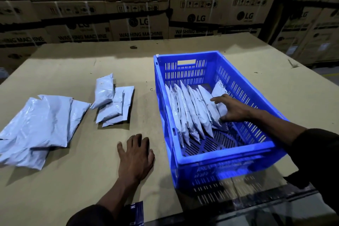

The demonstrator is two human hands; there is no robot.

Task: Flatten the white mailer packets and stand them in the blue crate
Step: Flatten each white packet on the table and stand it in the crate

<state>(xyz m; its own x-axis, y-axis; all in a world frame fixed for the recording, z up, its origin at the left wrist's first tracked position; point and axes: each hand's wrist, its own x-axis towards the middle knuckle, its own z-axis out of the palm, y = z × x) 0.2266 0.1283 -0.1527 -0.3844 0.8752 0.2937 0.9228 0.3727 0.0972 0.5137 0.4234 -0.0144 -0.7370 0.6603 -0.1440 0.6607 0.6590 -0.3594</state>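
A blue crate (225,159) stands on the cardboard-covered table at the right. Several white mailer packets (189,113) stand on edge inside it, leaning in a row. My right hand (234,109) reaches into the crate, fingers spread and pressing against the rightmost standing packet (219,91). My left hand (136,154) lies flat on the table just left of the crate, holding nothing. A small heap of white packets (113,102) lies in the middle of the table. A larger heap of white mailers (38,124) lies at the left.
The cardboard sheet (82,180) covers the table; its front edge runs below the crate. Stacked brown appliance cartons (139,14) form a wall behind the table. A dark card (136,211) sticks out near my left sleeve.
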